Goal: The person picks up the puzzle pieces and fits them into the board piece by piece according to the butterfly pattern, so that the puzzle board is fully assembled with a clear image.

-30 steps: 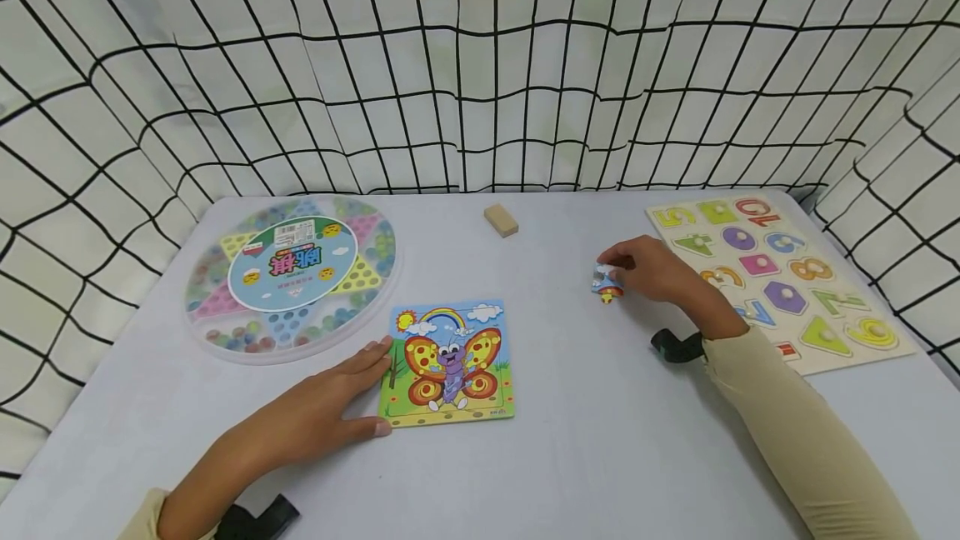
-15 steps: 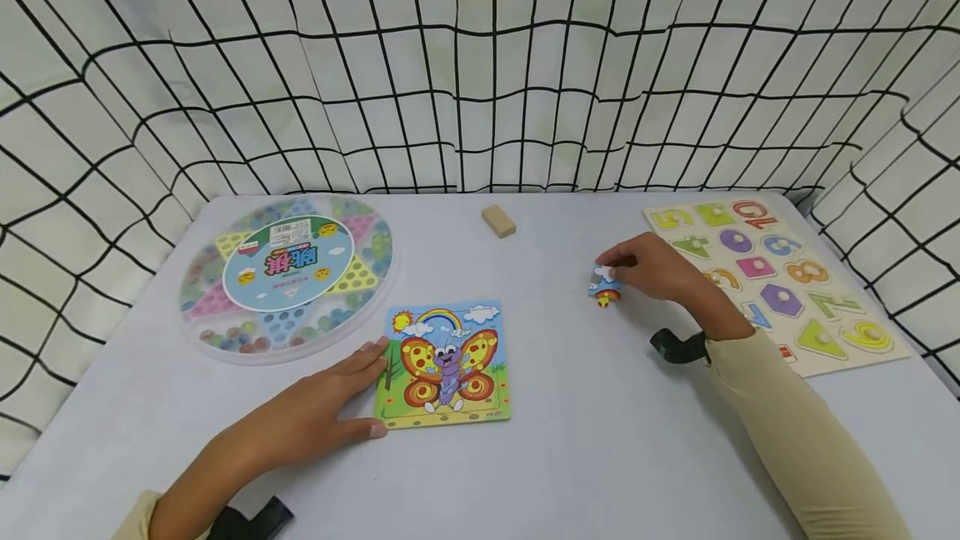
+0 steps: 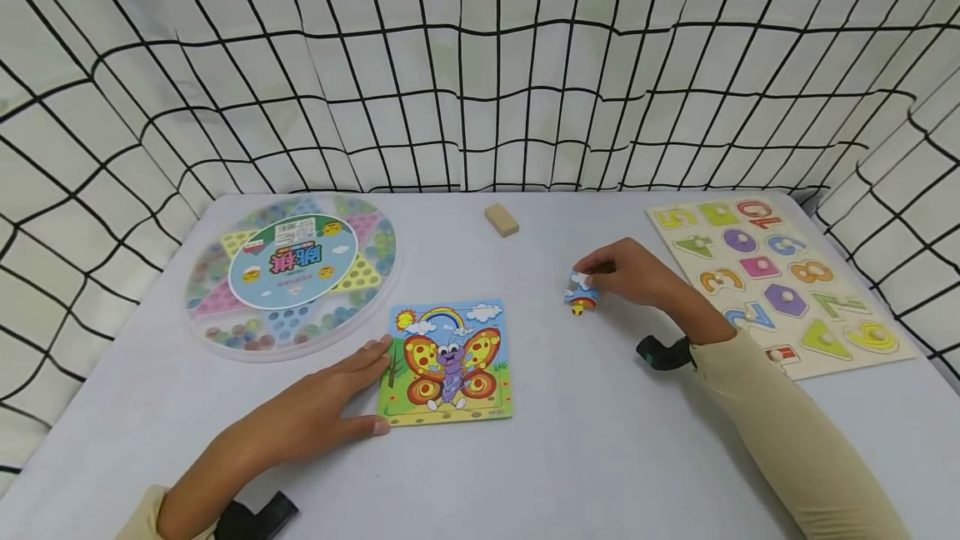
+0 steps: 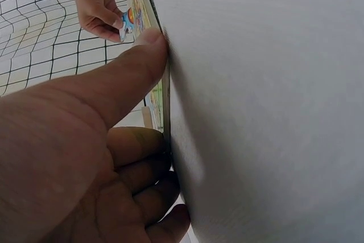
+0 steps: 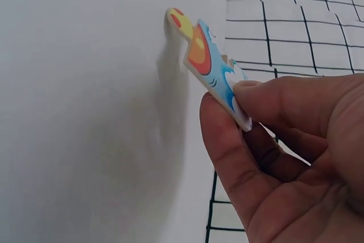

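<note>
My right hand [image 3: 628,272] pinches a jigsaw puzzle piece [image 3: 582,293] between thumb and fingers, over the table right of the butterfly puzzle. In the right wrist view, this puzzle piece [image 5: 213,64] shows blue sky, white cloud and an orange-and-yellow part, and stands tilted near the white surface. My left hand [image 3: 318,411] rests against the left side of the square butterfly jigsaw puzzle [image 3: 450,365], its thumb at the lower left corner. Seen from the left wrist, the thumb [image 4: 133,64] and fingers touch the thin edge of the puzzle board.
A round Chinese checkers set [image 3: 292,273] with marbles lies at the left back. A small wooden block [image 3: 501,220] sits at the back middle. On the right lies a number-and-shape puzzle board [image 3: 780,290]. Black netting [image 3: 495,98] stands round the table's back and sides.
My right hand has moved left and slightly nearer with the puzzle piece, toward the butterfly puzzle. The left hand stays at the puzzle's left edge.
</note>
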Tool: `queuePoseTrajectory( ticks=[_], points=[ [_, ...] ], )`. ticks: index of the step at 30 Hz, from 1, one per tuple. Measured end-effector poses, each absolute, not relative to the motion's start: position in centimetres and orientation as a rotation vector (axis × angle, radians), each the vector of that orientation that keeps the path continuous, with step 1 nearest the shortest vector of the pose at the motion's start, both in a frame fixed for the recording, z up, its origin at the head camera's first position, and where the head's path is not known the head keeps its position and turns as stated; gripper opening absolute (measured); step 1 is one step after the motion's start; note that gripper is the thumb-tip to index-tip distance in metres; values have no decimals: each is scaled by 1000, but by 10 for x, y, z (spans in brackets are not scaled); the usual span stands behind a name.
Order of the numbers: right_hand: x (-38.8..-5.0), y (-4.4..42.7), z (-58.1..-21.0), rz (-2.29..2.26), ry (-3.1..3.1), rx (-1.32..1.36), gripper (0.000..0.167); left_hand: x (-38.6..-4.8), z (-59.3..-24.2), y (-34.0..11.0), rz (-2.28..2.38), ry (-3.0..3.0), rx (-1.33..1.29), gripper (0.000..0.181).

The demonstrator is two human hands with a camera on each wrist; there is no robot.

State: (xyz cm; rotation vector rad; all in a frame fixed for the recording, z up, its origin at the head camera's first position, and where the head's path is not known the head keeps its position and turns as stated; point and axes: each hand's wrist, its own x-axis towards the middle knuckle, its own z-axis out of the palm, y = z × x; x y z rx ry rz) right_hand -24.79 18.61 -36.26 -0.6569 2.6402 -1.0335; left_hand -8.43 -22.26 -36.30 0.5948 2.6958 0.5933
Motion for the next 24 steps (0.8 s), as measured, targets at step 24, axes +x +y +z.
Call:
queuePoseTrajectory(
  ticks=[24],
  points=[
    [-235, 129, -347, -1079, 2460, -718, 24, -84, -366, -223, 579, 2703, 632, 83]
  ],
)
